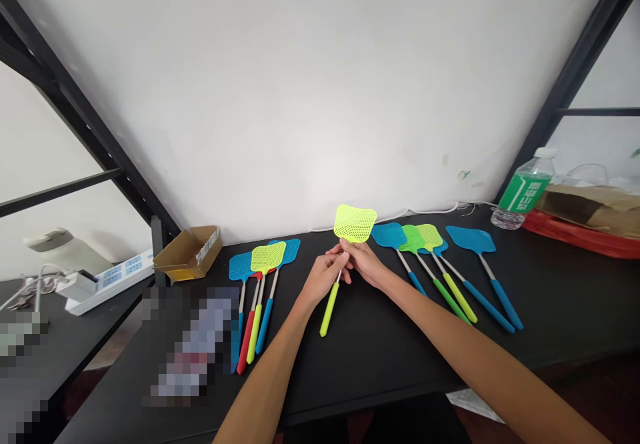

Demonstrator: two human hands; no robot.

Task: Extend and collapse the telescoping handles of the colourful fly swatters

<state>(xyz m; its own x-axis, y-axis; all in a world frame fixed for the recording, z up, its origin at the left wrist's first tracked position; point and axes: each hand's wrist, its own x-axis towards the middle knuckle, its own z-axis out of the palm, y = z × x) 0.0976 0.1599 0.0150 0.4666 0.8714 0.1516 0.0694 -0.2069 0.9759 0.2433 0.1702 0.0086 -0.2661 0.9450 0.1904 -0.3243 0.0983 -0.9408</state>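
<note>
Both my hands are closed on a yellow-green fly swatter (355, 223), held up over the black table (380, 351). My left hand (325, 275) grips its metal rod above the handle. My right hand (363, 261) pinches the rod just under the mesh head, its fingertips close to the left ones. To the left lies a group of swatters with blue, red and yellow handles, a yellow one (269, 257) on top. On the right several more lie fanned out, among them a green swatter (413, 238) and a separate blue swatter (471, 239).
An open cardboard box (189, 254) stands at the left beside a white power strip (113, 282). A water bottle (525, 189) with a green label stands at the back right, near a red bag (580, 233). A white cable (425, 211) runs along the wall.
</note>
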